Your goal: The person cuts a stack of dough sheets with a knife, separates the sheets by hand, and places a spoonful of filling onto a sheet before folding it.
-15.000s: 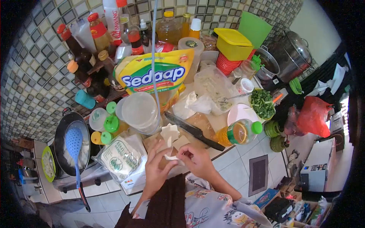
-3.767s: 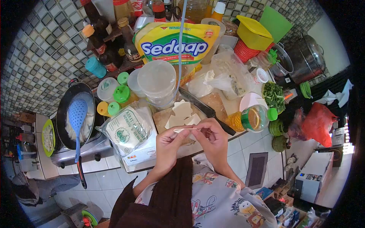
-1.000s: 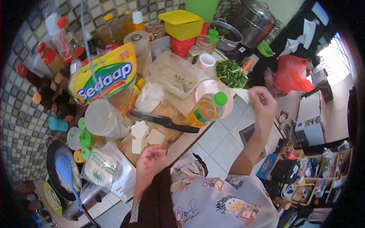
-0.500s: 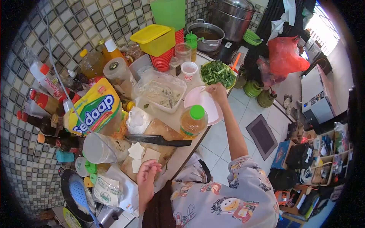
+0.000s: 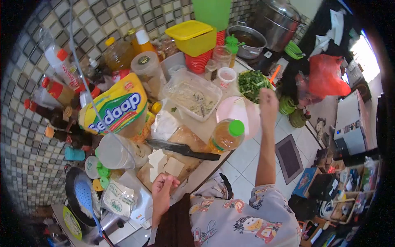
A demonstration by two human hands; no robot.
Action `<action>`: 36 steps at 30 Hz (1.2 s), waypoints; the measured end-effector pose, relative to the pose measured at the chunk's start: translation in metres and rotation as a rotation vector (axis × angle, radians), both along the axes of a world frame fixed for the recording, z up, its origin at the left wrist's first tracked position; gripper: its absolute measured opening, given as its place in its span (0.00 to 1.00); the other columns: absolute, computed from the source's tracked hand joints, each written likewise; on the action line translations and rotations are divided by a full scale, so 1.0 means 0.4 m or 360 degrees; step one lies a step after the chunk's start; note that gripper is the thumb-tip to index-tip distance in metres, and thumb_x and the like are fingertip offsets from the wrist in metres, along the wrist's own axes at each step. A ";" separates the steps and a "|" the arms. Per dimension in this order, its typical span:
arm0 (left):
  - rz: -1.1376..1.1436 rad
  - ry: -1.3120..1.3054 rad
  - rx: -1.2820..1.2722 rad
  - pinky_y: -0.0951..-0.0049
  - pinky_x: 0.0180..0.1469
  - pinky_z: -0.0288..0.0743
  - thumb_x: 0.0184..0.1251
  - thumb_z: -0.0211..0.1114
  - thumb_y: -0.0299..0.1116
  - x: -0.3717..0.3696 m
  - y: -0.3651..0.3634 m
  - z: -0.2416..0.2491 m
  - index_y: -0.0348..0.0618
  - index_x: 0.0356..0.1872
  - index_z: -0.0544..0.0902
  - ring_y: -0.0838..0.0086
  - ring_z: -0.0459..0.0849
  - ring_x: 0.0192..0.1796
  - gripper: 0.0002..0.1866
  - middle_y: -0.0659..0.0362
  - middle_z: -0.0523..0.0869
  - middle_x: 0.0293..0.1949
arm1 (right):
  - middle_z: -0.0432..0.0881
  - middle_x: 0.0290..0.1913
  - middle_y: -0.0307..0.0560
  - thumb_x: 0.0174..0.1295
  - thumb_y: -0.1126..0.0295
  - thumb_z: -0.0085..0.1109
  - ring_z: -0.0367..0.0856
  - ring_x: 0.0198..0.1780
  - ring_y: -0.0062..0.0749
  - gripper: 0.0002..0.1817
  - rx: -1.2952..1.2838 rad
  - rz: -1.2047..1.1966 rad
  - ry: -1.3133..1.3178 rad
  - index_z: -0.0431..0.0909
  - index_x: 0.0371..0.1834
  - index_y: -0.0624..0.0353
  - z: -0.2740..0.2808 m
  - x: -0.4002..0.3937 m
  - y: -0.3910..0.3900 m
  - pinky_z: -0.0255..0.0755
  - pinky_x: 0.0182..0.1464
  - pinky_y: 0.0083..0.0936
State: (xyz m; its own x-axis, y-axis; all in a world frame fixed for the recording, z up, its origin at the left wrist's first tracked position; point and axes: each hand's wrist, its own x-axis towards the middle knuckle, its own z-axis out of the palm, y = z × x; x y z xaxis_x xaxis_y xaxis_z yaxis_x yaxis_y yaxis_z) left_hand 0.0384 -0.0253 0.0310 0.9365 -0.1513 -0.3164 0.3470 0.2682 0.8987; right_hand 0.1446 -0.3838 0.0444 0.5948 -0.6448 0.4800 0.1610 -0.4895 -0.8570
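My left hand (image 5: pixel 163 187) is just below the white wrapper squares (image 5: pixel 174 166) on the wooden board (image 5: pixel 191 138), its fingers curled together; what they hold, if anything, is too small to make out. A black knife (image 5: pixel 183 149) lies across the board. My right hand (image 5: pixel 268 101) is raised at the right edge of the bowl of chopped greens (image 5: pixel 253 84), closed and blurred, with its contents hidden. Left of that hand is a pink plate (image 5: pixel 234 111). An oil bottle with a green cap (image 5: pixel 226 136) stands between the plate and the knife.
A clear tub with remains of filling (image 5: pixel 193 94) sits behind the board. Bottles and a Sedaap pack (image 5: pixel 117 107) crowd the left. A pan (image 5: pixel 74 193) with a blue spatula is at lower left. A pot (image 5: pixel 249 49) stands at the back.
My right hand has moved from over the pink plate to the edge of the greens bowl. My left hand's fingers have drawn closer together. The view has shifted slightly.
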 end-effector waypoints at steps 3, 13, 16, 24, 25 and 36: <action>0.0082 0.0078 -0.0057 0.80 0.38 0.66 0.65 0.51 0.32 -0.004 0.006 -0.007 0.40 0.23 0.71 0.79 0.73 0.30 0.11 0.59 0.77 0.25 | 0.66 0.19 0.33 0.62 0.67 0.48 0.60 0.22 0.14 0.14 0.0040 0.0171 0.0042 0.70 0.20 0.62 0.160 -0.114 0.080 0.58 0.26 0.13; 0.0464 -0.0251 0.0216 0.78 0.39 0.68 0.67 0.48 0.31 -0.010 0.069 -0.002 0.36 0.27 0.74 0.78 0.74 0.31 0.11 0.58 0.78 0.28 | 0.71 0.21 0.44 0.48 0.71 0.60 0.72 0.22 0.34 0.07 -0.0234 0.1642 0.0678 0.73 0.25 0.61 0.104 -0.202 0.476 0.65 0.25 0.24; 0.0404 -0.0316 0.0572 0.80 0.39 0.68 0.66 0.49 0.30 -0.016 0.088 0.016 0.34 0.33 0.75 0.81 0.74 0.30 0.10 0.61 0.79 0.30 | 0.73 0.27 0.44 0.50 0.73 0.57 0.75 0.27 0.38 0.05 -0.0641 0.1278 0.0716 0.74 0.31 0.57 0.001 -0.199 0.525 0.68 0.28 0.28; 0.0070 -0.0693 0.1869 0.56 0.56 0.56 0.49 0.64 0.31 -0.013 0.088 -0.040 0.36 0.55 0.65 0.48 0.63 0.52 0.30 0.43 0.66 0.50 | 0.71 0.33 0.44 0.52 0.70 0.54 0.75 0.32 0.40 0.11 -0.0922 0.1145 0.0669 0.73 0.40 0.54 -0.076 -0.161 0.589 0.71 0.31 0.31; 0.0101 -0.0688 0.1978 0.56 0.56 0.57 0.48 0.65 0.32 -0.011 0.080 -0.048 0.36 0.56 0.64 0.47 0.63 0.52 0.32 0.43 0.67 0.50 | 0.71 0.33 0.44 0.52 0.70 0.54 0.75 0.32 0.40 0.11 -0.0925 0.1148 0.0666 0.73 0.40 0.54 -0.073 -0.161 0.593 0.71 0.31 0.31; 0.0077 -0.0622 0.2073 0.51 0.56 0.55 0.43 0.68 0.34 0.010 0.085 -0.080 0.37 0.58 0.62 0.48 0.64 0.50 0.37 0.44 0.69 0.47 | 0.76 0.28 0.40 0.52 0.72 0.58 0.71 0.25 0.23 0.06 -0.0003 0.1726 0.0544 0.77 0.31 0.60 0.240 -0.218 0.382 0.64 0.27 0.17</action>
